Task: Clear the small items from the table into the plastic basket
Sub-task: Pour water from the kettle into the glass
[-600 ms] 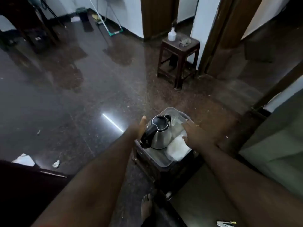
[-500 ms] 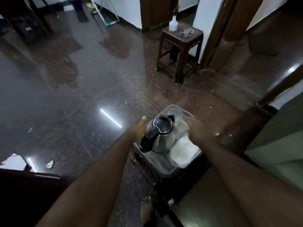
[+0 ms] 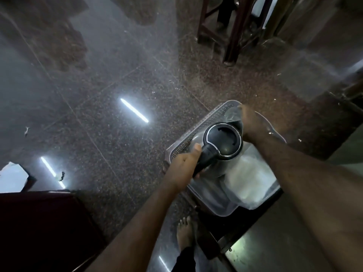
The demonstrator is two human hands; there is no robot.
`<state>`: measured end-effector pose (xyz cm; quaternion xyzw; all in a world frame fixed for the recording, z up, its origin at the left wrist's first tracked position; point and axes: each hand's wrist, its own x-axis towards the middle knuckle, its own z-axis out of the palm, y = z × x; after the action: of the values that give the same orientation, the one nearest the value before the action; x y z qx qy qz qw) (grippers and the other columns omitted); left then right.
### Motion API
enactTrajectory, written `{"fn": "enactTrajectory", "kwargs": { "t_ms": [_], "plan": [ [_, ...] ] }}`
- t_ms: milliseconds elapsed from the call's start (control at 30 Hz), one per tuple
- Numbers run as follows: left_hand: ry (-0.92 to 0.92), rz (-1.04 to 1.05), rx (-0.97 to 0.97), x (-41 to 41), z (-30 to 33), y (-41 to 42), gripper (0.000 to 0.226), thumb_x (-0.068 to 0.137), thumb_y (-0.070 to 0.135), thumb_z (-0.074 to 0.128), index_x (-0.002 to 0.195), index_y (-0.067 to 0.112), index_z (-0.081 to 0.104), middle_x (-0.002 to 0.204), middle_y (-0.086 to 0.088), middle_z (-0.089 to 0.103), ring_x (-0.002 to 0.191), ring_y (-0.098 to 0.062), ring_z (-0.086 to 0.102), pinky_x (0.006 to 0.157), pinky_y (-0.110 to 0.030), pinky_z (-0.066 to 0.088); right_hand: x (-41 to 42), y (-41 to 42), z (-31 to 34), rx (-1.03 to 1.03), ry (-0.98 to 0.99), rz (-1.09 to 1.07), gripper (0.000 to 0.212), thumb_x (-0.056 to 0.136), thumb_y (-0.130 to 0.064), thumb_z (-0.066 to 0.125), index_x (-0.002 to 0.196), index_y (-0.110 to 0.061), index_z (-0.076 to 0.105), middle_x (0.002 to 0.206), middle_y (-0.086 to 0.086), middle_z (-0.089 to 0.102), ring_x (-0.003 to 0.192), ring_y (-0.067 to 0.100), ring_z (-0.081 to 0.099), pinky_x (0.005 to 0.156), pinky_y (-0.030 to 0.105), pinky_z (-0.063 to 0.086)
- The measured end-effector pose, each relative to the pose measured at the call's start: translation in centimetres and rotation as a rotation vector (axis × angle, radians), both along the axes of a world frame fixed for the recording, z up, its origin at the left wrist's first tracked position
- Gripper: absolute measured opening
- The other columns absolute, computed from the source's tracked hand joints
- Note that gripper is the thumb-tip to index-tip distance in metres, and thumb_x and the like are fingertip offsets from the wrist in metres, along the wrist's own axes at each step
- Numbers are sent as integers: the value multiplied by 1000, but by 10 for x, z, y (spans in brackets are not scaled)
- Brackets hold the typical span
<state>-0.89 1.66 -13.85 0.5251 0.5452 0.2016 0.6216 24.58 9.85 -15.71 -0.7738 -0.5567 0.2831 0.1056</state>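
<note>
A clear plastic basket rests on a dark low table. Inside it stand a steel kettle with a black lid and a white plastic bag at its near right. My left hand grips the basket's left rim, thumb up, fingers against the kettle's black handle. My right hand reaches past the kettle's spout to the basket's far end, fingertips at a clear cup-like thing. Its grip is hidden behind the back of the hand.
Dark polished floor lies all around, with paper scraps at the left. A wooden stool's legs stand ahead. My bare foot is beside the low table. A dark red surface is at the near left, a grey slab at the near right.
The view has tipped down and closer. My right hand has moved from the basket's right rim by the white bag to the far end near the spout. My left hand stays at the left rim.
</note>
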Motion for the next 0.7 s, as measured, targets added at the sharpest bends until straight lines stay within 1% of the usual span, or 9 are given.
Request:
{"fn": "enactTrajectory", "kwargs": {
  "t_ms": [67, 133, 200, 267, 367, 433, 500, 567, 700],
  "plan": [
    [-31, 54, 107, 2, 1, -4, 92, 78, 87, 37, 58, -1, 55, 47, -3, 55, 44, -13, 50, 50, -23, 40, 1, -5, 4, 56, 73, -36, 66, 75, -27, 81, 130, -12, 47, 134, 12, 54, 124, 29, 54, 104, 41, 44],
    [-70, 132, 159, 5, 7, -4, 82, 79, 82, 46, 52, 4, 48, 46, -5, 50, 46, -15, 46, 51, -32, 37, 4, -15, 16, 145, 130, -99, 67, 68, -24, 83, 125, -13, 49, 128, 11, 56, 117, 29, 56, 99, 46, 47],
    [-44, 133, 216, 4, 18, -1, 72, 80, 76, 54, 49, 11, 51, 42, 2, 48, 43, -14, 44, 50, -34, 36, 9, -26, 34, 265, 160, -159, 73, 60, -25, 88, 122, -17, 50, 121, 9, 59, 109, 27, 59, 92, 46, 51],
    [27, 75, 282, 0, 36, 1, 62, 79, 69, 60, 50, 14, 57, 40, 7, 47, 39, -12, 43, 48, -33, 35, 16, -45, 57, 366, 168, -194, 82, 51, -37, 89, 122, -24, 51, 118, 4, 60, 104, 22, 59, 85, 40, 52],
    [54, 32, 334, -5, 76, -1, 53, 74, 63, 65, 53, 14, 60, 39, 9, 46, 38, -8, 42, 45, -29, 34, 27, -86, 97, 484, 157, -281, 85, 45, -48, 79, 123, -35, 49, 116, -2, 56, 95, 4, 50, 78, 29, 43],
    [68, 2, 354, -2, 115, -8, 52, 69, 63, 66, 52, 14, 60, 38, 10, 46, 35, -5, 42, 41, -24, 34, 34, -122, 127, 521, 152, -345, 86, 45, -40, 82, 124, -37, 48, 117, -3, 51, 95, 0, 46, 81, 27, 42],
    [101, -57, 364, 6, 156, -14, 49, 64, 64, 67, 50, 18, 61, 38, 10, 49, 34, -4, 44, 39, -18, 35, 44, -158, 157, 518, 143, -391, 88, 46, -31, 86, 124, -39, 48, 116, -4, 45, 99, 10, 52, 85, 29, 45],
    [123, -118, 384, 17, 199, -24, 52, 61, 66, 69, 49, 17, 60, 40, 7, 51, 36, -8, 46, 41, -19, 36, 55, -198, 188, 504, 150, -416, 87, 46, -26, 86, 123, -40, 49, 116, -3, 43, 100, 18, 55, 87, 30, 47],
    [139, -241, 415, 53, 269, -52, 55, 55, 71, 71, 46, 18, 59, 40, 4, 52, 37, -12, 47, 46, -24, 38, 74, -277, 244, 509, 213, -467, 84, 48, -19, 88, 123, -31, 52, 119, 1, 57, 101, 16, 60, 78, 23, 47]
  ]
}}
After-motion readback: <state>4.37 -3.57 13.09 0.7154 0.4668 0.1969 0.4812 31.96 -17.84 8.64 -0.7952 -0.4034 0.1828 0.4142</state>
